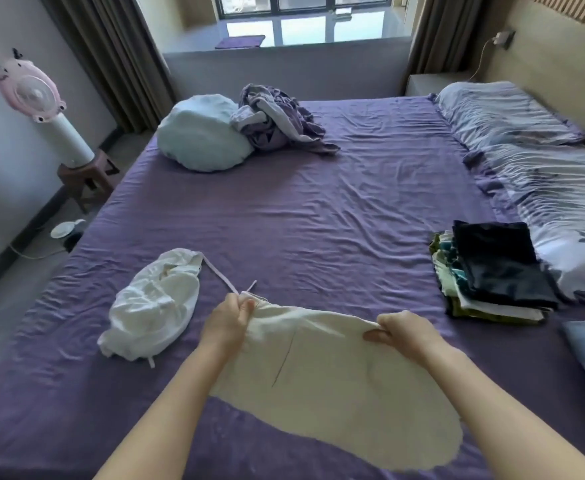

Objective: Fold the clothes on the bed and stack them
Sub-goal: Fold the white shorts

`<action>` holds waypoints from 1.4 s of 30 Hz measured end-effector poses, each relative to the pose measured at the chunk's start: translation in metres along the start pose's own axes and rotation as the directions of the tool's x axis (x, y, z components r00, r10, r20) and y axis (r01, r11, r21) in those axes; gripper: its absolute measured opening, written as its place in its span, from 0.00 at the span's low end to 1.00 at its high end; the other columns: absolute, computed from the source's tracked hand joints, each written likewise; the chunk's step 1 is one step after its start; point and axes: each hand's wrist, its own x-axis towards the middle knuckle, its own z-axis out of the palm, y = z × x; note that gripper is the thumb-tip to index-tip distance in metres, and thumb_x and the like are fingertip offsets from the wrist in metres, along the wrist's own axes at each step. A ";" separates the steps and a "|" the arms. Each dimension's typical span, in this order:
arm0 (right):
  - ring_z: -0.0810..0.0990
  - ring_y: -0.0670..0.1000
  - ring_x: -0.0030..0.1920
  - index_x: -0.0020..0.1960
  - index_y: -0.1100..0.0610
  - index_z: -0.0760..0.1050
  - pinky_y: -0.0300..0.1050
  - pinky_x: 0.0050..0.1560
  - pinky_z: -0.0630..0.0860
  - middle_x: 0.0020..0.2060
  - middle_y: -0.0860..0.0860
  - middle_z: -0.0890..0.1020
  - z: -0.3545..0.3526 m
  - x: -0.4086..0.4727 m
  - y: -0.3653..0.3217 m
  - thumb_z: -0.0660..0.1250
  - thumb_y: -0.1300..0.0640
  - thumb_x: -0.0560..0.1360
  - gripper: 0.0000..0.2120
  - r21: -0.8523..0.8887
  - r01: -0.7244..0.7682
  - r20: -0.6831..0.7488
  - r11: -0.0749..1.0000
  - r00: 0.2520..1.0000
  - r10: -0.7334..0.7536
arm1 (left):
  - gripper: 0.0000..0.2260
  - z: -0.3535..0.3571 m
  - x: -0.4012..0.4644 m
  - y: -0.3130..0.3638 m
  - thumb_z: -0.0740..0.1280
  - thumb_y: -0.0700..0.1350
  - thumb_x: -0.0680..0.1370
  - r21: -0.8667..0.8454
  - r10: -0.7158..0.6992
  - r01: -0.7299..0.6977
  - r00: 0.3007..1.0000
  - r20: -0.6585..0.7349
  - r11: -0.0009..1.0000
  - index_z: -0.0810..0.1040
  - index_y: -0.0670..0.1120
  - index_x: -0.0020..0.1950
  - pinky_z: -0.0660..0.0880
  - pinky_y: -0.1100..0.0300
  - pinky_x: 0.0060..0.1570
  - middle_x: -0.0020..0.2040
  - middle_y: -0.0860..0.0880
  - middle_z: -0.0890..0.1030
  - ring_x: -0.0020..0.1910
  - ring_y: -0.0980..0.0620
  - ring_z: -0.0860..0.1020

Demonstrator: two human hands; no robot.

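**Cream garment held up by its top edge over the purple bed**

Standing at the foot of the bed, I see both bare hands lifted over the wrinkled purple bedsheet [319, 209], holding a plain cream-coloured cloth garment [336, 382] between them. The left hand [228, 322] has its fingers curled round the garment's upper left corner, thumb pinching the fabric against them. The right hand [402, 332] grips the upper right edge the same way, knuckles up and the thumb tucked beneath the cloth. The garment hangs from the two grips towards the person, its lower part blurred.

Just left of the left hand lies a crumpled white fabric garment [152, 306] on the sheet, with a thin pale drawstring [220, 275] trailing from it towards the left hand's fingertips; whether the string touches the hand I cannot tell.

On the right side of the bed sits a neat stack of folded clothes [492, 275], a dark navy piece on top and green, teal and pale layers showing beneath. It rests beside a striped pale-blue duvet [544, 188].

At the far side lie a round pale-blue cushion [201, 133] and, touching it, a rumpled heap of lilac and grey clothes [273, 116].
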 end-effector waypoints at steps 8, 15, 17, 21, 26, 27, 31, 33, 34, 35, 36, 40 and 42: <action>0.75 0.54 0.57 0.61 0.51 0.68 0.47 0.50 0.68 0.57 0.50 0.76 0.080 0.066 -0.012 0.57 0.54 0.79 0.11 -0.314 0.111 0.012 0.943 0.994 -0.113 | 0.13 0.077 0.016 -0.088 0.54 0.52 0.83 0.090 -0.216 0.212 0.976 0.035 0.973 0.67 0.43 0.50 0.66 0.52 0.44 0.54 0.40 0.78 0.54 0.40 0.76; 0.49 0.56 0.76 0.77 0.48 0.51 0.57 0.73 0.48 0.77 0.55 0.51 0.203 0.060 -0.031 0.57 0.55 0.79 0.28 -0.220 0.054 0.202 0.974 0.979 -0.009 | 0.06 0.114 0.052 -0.161 0.56 0.46 0.82 -0.009 -0.381 0.381 0.924 0.008 0.924 0.67 0.43 0.53 0.69 0.49 0.46 0.52 0.43 0.76 0.50 0.40 0.75; 0.44 0.56 0.77 0.76 0.46 0.51 0.59 0.73 0.47 0.77 0.54 0.44 0.221 0.055 -0.035 0.56 0.55 0.80 0.27 -0.177 -0.018 0.235 0.984 0.970 0.060 | 0.16 0.119 0.062 -0.171 0.63 0.46 0.79 -0.076 -0.400 0.407 0.912 0.087 0.910 0.66 0.41 0.63 0.71 0.47 0.54 0.56 0.42 0.75 0.57 0.39 0.74; 0.40 0.59 0.76 0.76 0.44 0.50 0.62 0.72 0.47 0.77 0.55 0.42 0.237 0.054 -0.035 0.55 0.50 0.80 0.27 -0.183 -0.126 0.246 0.975 0.954 0.169 | 0.46 0.132 0.070 -0.181 0.73 0.45 0.73 -0.013 -0.466 0.489 0.838 0.283 0.872 0.43 0.46 0.78 0.67 0.50 0.62 0.71 0.40 0.68 0.68 0.41 0.68; 0.71 0.65 0.66 0.63 0.56 0.77 0.69 0.60 0.68 0.65 0.61 0.75 0.217 0.063 -0.016 0.57 0.47 0.76 0.22 -0.131 -0.235 -0.067 0.963 0.971 0.228 | 0.38 0.146 0.084 -0.182 0.65 0.45 0.76 0.310 -0.466 0.402 0.869 0.166 0.861 0.45 0.49 0.78 0.64 0.47 0.62 0.64 0.44 0.76 0.64 0.43 0.73; 0.74 0.65 0.64 0.61 0.58 0.79 0.68 0.57 0.70 0.63 0.61 0.77 0.210 0.067 -0.011 0.52 0.47 0.77 0.24 -0.122 -0.254 -0.077 0.960 0.966 0.246 | 0.36 0.148 0.086 -0.177 0.64 0.44 0.77 0.395 -0.439 0.365 0.891 0.113 0.843 0.46 0.49 0.78 0.65 0.47 0.61 0.64 0.44 0.75 0.63 0.43 0.72; 0.57 0.54 0.75 0.74 0.53 0.62 0.60 0.70 0.56 0.74 0.53 0.61 0.201 0.086 0.018 0.51 0.49 0.82 0.22 -0.038 -0.373 -0.105 0.927 0.924 0.368 | 0.32 0.172 0.088 -0.139 0.65 0.40 0.75 0.498 -0.189 0.136 0.980 0.056 0.857 0.57 0.47 0.77 0.63 0.49 0.66 0.71 0.43 0.64 0.69 0.42 0.64; 0.57 0.51 0.74 0.73 0.51 0.59 0.55 0.69 0.55 0.73 0.48 0.62 0.202 0.092 0.034 0.51 0.52 0.82 0.20 0.006 -0.435 -0.119 0.900 0.894 0.433 | 0.26 0.196 0.087 -0.106 0.66 0.40 0.74 0.392 0.023 -0.072 0.992 0.128 0.917 0.67 0.46 0.73 0.62 0.48 0.66 0.71 0.43 0.65 0.69 0.42 0.63; 0.61 0.50 0.72 0.72 0.50 0.59 0.53 0.67 0.58 0.70 0.47 0.65 0.202 0.093 0.040 0.52 0.53 0.82 0.19 0.023 -0.458 -0.137 0.889 0.879 0.457 | 0.23 0.211 0.086 -0.087 0.66 0.39 0.75 0.304 0.128 -0.182 0.974 0.189 0.935 0.71 0.45 0.70 0.63 0.49 0.65 0.70 0.42 0.68 0.68 0.41 0.65; 0.64 0.50 0.69 0.71 0.50 0.60 0.51 0.66 0.61 0.67 0.45 0.68 0.200 0.093 0.045 0.53 0.53 0.81 0.18 0.052 -0.483 -0.137 0.874 0.863 0.486 | 0.19 0.227 0.085 -0.066 0.66 0.38 0.76 0.199 0.215 -0.270 0.942 0.258 0.942 0.74 0.44 0.68 0.64 0.52 0.64 0.69 0.42 0.69 0.67 0.41 0.67; 0.66 0.51 0.67 0.71 0.49 0.61 0.50 0.64 0.63 0.65 0.45 0.70 0.198 0.094 0.050 0.56 0.52 0.81 0.19 0.082 -0.512 -0.130 0.855 0.845 0.519 | 0.17 0.242 0.083 -0.047 0.64 0.38 0.77 0.101 0.276 -0.323 0.905 0.323 0.941 0.76 0.44 0.66 0.65 0.55 0.63 0.67 0.43 0.71 0.66 0.42 0.68; 0.69 0.55 0.60 0.61 0.51 0.74 0.48 0.59 0.63 0.56 0.50 0.76 0.196 0.094 0.067 0.63 0.53 0.76 0.14 0.117 -0.617 -0.105 0.778 0.772 0.627 | 0.17 0.291 0.087 0.014 0.62 0.40 0.79 -0.010 0.370 -0.405 0.824 0.430 0.914 0.76 0.52 0.66 0.66 0.56 0.62 0.69 0.47 0.68 0.67 0.47 0.65; 0.70 0.58 0.58 0.52 0.56 0.78 0.50 0.57 0.65 0.52 0.53 0.76 0.197 0.091 0.074 0.66 0.57 0.74 0.08 0.254 -0.550 -0.177 0.796 0.782 0.597 | 0.20 0.306 0.093 0.035 0.61 0.38 0.78 0.033 0.379 -0.465 0.759 0.530 0.885 0.73 0.55 0.67 0.66 0.55 0.63 0.72 0.48 0.64 0.70 0.48 0.61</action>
